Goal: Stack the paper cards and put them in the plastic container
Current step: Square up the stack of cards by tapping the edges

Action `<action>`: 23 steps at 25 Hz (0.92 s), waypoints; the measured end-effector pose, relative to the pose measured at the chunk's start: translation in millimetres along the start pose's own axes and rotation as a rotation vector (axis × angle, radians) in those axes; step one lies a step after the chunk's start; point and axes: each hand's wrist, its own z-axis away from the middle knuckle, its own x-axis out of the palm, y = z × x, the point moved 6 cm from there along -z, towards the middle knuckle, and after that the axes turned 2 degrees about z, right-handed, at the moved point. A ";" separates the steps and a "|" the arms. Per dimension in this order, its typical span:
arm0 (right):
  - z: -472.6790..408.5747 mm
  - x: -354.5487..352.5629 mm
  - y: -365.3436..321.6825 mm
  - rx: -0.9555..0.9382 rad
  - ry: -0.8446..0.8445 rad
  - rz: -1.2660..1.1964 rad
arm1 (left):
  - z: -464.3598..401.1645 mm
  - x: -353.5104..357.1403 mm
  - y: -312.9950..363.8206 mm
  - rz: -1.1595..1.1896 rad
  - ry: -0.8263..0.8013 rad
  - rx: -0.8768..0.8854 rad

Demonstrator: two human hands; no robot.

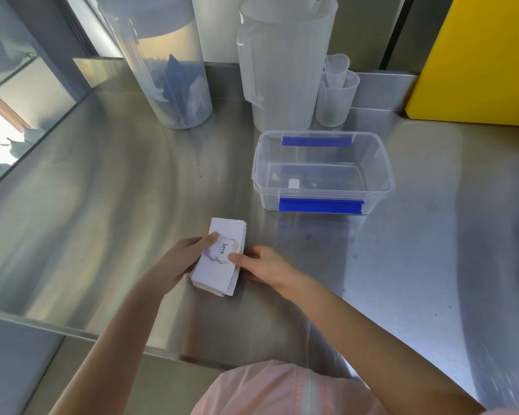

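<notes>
A stack of white paper cards (215, 275) sits near the front middle of the steel counter; the top card reads "love." over a pale cloud print. My left hand (180, 259) grips the stack's left side, thumb on top. My right hand (265, 266) grips its right side, thumb also on the top card. The edges of the stack are slightly uneven. A clear plastic container (322, 172) with blue clips on its near and far rims stands open to the upper right of the cards, a hand's width away. It holds only a small white piece.
Two tall translucent jugs (282, 70) (168, 70) and small nested measuring cups (336, 91) stand at the back of the steel counter (117, 220). A yellow board (477, 61) leans at the back right. The counter's front edge runs just below my arms.
</notes>
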 end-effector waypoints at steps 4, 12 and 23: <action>5.4 -14.1 7.9 0.014 -0.044 -0.030 | -0.3 17.7 2.3 0.064 -0.108 -0.011; 27.7 -37.7 22.6 -0.045 -0.058 -0.121 | -0.1 47.7 11.3 0.075 0.004 0.001; 70.0 -88.1 29.4 -0.144 0.129 0.084 | 12.1 130.0 14.6 0.494 -0.236 0.089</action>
